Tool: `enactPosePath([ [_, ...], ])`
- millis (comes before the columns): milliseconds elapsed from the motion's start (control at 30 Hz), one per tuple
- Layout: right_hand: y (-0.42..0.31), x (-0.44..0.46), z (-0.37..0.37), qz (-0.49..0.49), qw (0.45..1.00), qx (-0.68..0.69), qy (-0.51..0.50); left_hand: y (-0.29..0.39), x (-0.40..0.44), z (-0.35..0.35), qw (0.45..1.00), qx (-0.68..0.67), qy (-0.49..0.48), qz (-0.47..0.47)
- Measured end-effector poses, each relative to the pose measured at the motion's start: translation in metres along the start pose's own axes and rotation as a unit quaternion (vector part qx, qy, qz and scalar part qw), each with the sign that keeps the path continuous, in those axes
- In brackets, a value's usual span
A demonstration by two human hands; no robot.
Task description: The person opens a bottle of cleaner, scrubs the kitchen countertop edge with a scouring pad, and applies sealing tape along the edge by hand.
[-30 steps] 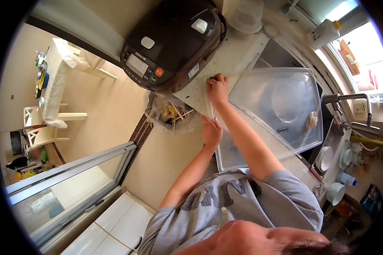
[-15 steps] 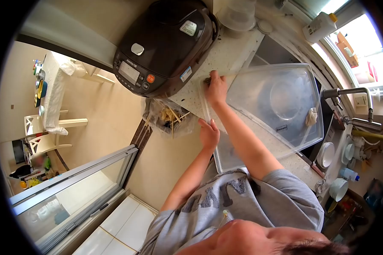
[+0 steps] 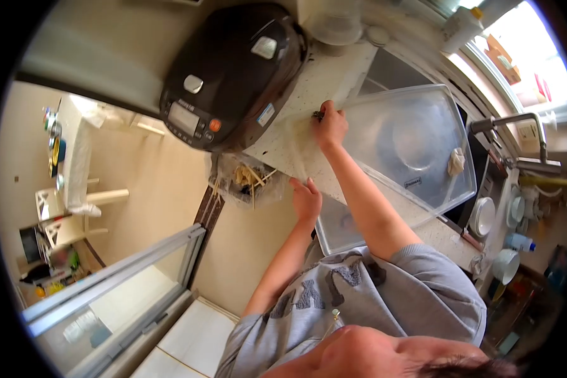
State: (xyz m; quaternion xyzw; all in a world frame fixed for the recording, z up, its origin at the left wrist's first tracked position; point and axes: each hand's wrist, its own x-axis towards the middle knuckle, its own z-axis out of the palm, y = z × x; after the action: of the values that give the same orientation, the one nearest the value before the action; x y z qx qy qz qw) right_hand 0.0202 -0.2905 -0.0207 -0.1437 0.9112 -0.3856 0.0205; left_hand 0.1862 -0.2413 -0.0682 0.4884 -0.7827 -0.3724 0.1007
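- Through the head view I see the speckled counter (image 3: 334,69) running under everything I am working near.
- Over it lies a clear plastic lid (image 3: 384,126), its rim raised; my right forearm crosses above it.
- The dark rice cooker (image 3: 236,75) stands on the counter, beyond my hands and to the left.
- Just below its front, beside the counter edge, I see a clear bag (image 3: 240,179) with sticks poking out.
- My right hand (image 3: 331,128) is over the counter, fingers pinched together.
- My left hand (image 3: 307,200) is at the counter edge, fingers curled, thumb raised; I cannot tell whether it grips anything.
- A pale wad (image 3: 456,162) sits near the lid's right end.
- Smallest, a dark scrap (image 3: 317,116) shows at my right fingertips, in the pinch.
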Motion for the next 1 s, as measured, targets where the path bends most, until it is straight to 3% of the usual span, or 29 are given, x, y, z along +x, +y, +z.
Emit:
enactPosePath([
  [167,-0.011,-0.028,0.041,0.013,1.0,-0.022,0.015,-0.011,-0.004,0.004,0.999,-0.013,0.029,-0.004],
  [233,-0.009,-0.025,0.036,-0.138,0.99,0.002,-0.024,-0.008,0.0,0.004,1.0,-0.011,0.023,-0.011],
  [300,0.027,0.013,0.008,-0.026,0.999,-0.025,-0.01,-0.007,-0.007,-0.003,1.0,-0.001,0.009,-0.024],
  [367,0.063,0.033,0.004,-0.05,0.994,-0.056,0.076,-0.002,-0.006,-0.006,0.998,-0.045,-0.006,-0.042],
  [433,0.084,0.063,-0.036,0.006,0.986,-0.08,0.147,-0.003,-0.007,-0.007,0.998,-0.04,-0.004,-0.039],
  [533,0.068,0.057,-0.031,0.048,0.983,-0.101,0.146,-0.005,-0.008,-0.005,0.998,-0.048,-0.018,-0.048],
  [567,0.067,0.043,-0.008,-0.006,0.984,-0.104,0.148,-0.005,-0.004,-0.005,0.996,-0.063,-0.03,-0.051],
  [600,0.049,0.024,0.004,-0.014,0.99,-0.107,0.087,-0.003,0.0,-0.002,0.996,-0.064,-0.028,-0.05],
  [667,0.028,-0.007,0.03,-0.179,0.977,-0.113,-0.022,-0.005,-0.006,-0.002,0.999,-0.021,0.026,-0.008],
  [800,0.066,0.024,-0.007,-0.193,0.978,-0.068,0.047,-0.003,-0.007,-0.01,0.999,0.009,-0.008,-0.042],
  [867,0.087,0.053,-0.044,-0.154,0.972,-0.101,0.148,-0.005,-0.003,-0.005,0.998,-0.052,-0.003,-0.039],
  [1000,0.079,0.041,-0.005,-0.151,0.95,-0.183,0.203,0.001,-0.006,-0.005,0.998,-0.045,0.025,-0.028],
])
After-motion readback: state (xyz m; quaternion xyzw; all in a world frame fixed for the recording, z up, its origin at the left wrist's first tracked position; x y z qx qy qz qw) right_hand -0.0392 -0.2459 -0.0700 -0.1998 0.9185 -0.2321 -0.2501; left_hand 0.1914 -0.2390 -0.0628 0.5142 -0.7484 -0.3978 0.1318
